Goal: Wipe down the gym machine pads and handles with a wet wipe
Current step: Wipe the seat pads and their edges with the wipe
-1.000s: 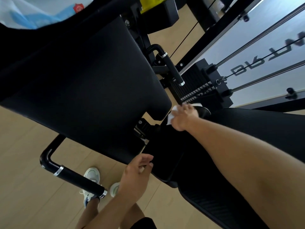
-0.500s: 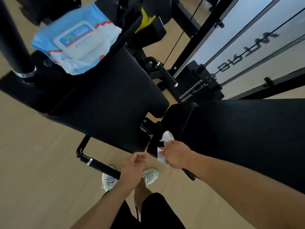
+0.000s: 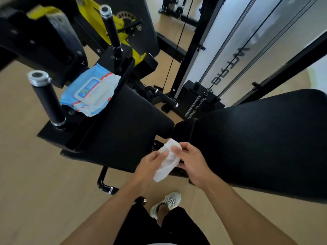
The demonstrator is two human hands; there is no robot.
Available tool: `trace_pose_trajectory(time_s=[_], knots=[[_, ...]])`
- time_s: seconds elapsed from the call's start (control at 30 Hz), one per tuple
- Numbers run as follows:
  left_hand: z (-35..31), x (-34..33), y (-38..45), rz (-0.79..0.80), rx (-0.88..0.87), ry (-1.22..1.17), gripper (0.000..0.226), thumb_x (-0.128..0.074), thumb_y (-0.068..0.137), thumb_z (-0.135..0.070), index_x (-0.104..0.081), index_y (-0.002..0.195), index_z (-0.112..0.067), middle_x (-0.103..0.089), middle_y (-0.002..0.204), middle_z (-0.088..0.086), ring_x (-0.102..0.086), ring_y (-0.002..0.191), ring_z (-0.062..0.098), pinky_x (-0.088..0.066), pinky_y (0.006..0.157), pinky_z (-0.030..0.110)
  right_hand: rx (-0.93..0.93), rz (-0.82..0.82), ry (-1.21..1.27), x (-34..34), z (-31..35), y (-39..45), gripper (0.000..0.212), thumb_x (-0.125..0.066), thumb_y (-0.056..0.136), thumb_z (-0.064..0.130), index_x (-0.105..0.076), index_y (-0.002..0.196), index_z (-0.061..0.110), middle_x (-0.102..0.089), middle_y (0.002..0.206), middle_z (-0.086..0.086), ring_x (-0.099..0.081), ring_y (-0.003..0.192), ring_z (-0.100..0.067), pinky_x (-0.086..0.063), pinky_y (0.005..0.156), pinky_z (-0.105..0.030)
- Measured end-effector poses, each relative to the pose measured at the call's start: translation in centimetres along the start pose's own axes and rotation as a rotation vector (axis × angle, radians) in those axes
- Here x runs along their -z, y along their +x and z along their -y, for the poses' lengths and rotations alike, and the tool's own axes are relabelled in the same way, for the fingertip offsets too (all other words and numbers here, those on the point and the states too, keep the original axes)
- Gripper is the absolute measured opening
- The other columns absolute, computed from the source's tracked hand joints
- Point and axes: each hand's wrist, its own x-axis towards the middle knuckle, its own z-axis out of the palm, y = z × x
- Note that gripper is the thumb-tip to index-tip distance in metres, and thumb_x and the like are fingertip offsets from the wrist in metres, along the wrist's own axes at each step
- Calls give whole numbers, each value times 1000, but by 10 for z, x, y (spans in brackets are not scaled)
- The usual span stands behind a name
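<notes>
Hands meet just in front of the wide black padded seat [image 3: 265,147]: left hand [image 3: 150,165] and right hand [image 3: 192,163] both pinch the crumpled white wet wipe [image 3: 168,161], apparently clear of the padding. Blue-and-white wipes packet [image 3: 90,93] lies beyond.

A crumpled white wet wipe [image 3: 167,160] hangs above the gap between two black machine pads [image 3: 256,138].

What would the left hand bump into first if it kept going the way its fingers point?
Probably the wet wipe that the left hand already pinches, then the right hand just beyond, though depth is hard to judge.
</notes>
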Motion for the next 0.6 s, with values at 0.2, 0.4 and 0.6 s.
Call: trace_pose_trajectory(time_s=[0.2,0.4,0.6], knots=[[-9,-2,-7,31,-81,38,30,-70,93,-39,-72,82,-12,-65,78,10,-57,71,19,-45,64,29,10,-37,42,1,15,-7,43,-48,107,41,-72,110,5,-78,103,-13,-75,100,-29,-60,90,-43],[-5,-1,-10,-56,-164,135,17,-70,95,-29,-77,83,-19,-72,82,15,-63,70,19,-53,66,36,-173,71,293,1,7,-5,60,-42,102,60,-69,127,12,-74,118,-15,-72,110,-31,-55,95,-48],[-4,9,-11,-117,-208,158,9,-66,98,-21,-74,93,-18,-74,79,1,-66,70,6,-49,61,16,-88,166,146,-3,-10,0,34,-67,97,9,-63,131,9,-72,123,-16,-71,113,-33,-57,96,-45]])
